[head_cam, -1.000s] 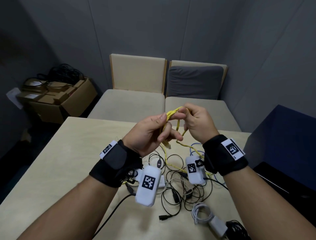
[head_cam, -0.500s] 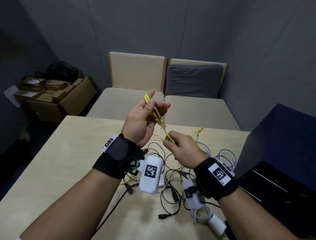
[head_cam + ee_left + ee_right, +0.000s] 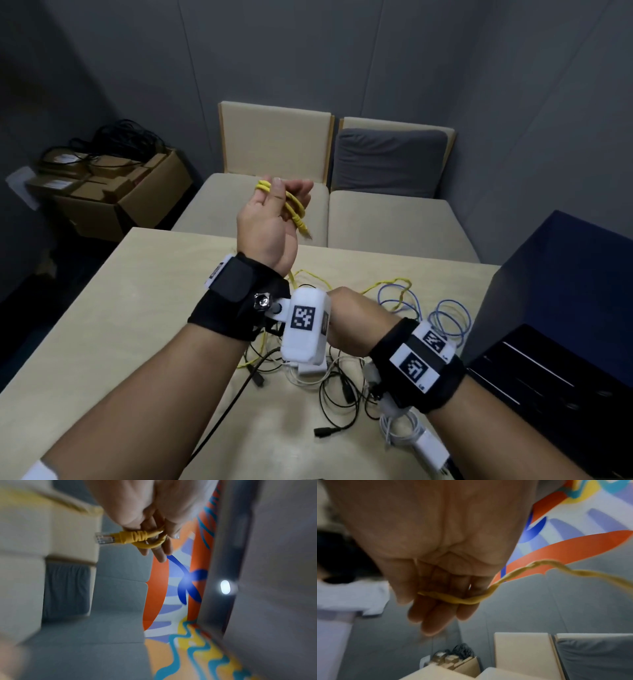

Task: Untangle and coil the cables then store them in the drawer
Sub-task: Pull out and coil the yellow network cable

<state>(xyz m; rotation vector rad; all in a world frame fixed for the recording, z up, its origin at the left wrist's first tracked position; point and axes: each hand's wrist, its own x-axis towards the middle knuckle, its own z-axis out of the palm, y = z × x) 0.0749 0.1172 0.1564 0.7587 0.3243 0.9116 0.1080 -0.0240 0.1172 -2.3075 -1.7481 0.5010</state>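
The left hand [image 3: 267, 222] is raised above the table [image 3: 120, 325], fingers curled around loops of the yellow cable [image 3: 294, 209], its clear plug [image 3: 102, 539] sticking out. The right hand [image 3: 352, 318] sits lower, partly hidden behind the left wrist camera. The cable crosses its fingers [image 3: 436, 615] beside the thumb, but blur hides whether they pinch it. A tangle of black and white cables [image 3: 342, 387] lies beneath, partly covered by both wrists.

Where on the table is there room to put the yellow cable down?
The table's whole left side, from its edge to the left arm, is bare. A bare strip also runs along the far edge by the sofa. Crowded: the black and white cable tangle and blue cable by the right wrist.
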